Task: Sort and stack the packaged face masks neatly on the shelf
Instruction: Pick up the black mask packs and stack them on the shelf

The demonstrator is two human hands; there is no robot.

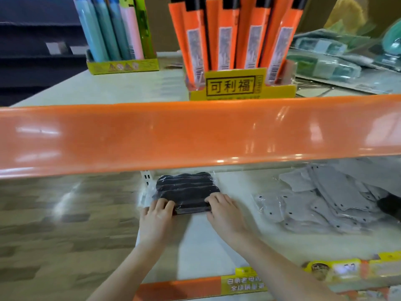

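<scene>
Left hand [157, 210] and right hand [221, 205] are gripping the black pack stack [186, 192] at its ends, squaring it on the shelf [199, 242]; grey packs [325, 203] are lying loose, unsorted.

Orange tubes [234, 33] in yellow box [240, 88]

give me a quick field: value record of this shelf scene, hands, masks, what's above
left hand: left hand grips the near left end of the black mask stack
right hand: right hand grips its near right end
black mask stack: in clear wrap, lying on the lower shelf near the left upright
grey mask packs: loose, overlapping heap to the right, apart from the black stack
upper shelf: orange tubes in a yellow box; pastel tubes in a green box
</scene>
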